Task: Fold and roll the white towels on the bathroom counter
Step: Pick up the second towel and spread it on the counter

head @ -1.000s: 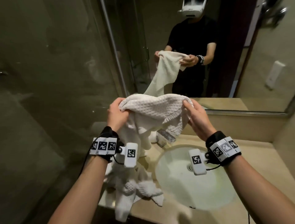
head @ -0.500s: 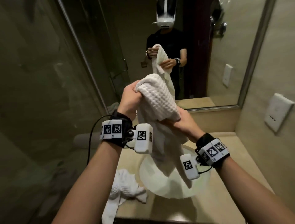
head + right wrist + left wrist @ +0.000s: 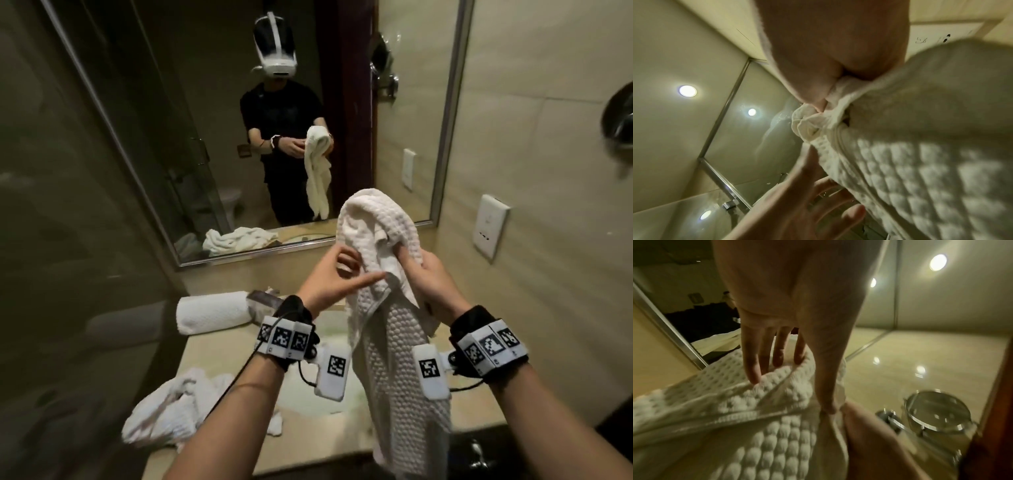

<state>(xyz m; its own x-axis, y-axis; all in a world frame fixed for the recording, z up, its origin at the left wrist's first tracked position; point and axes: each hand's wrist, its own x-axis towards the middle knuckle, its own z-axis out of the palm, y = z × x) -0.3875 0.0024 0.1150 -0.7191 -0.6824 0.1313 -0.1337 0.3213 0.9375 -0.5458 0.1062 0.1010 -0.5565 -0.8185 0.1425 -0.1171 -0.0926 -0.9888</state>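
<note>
Towel [image 3: 394, 342] hangs above desk [image 3: 479, 397] so it drapes straight | our right hand [image 3: 431, 281] pinches the bunched corner, tight grip | our left hand [image 3: 329, 274] touches it with straight fingers, seemingly seeking an edge

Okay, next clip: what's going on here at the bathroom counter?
A person stands at a bathroom counter holding up a white waffle-weave towel. The right hand grips its bunched upper part, while the left hand, fingers fairly straight, touches an edge as if looking for a corner. One rolled towel already lies at the back of the counter, and a crumpled towel waits near the front edge.
</note>
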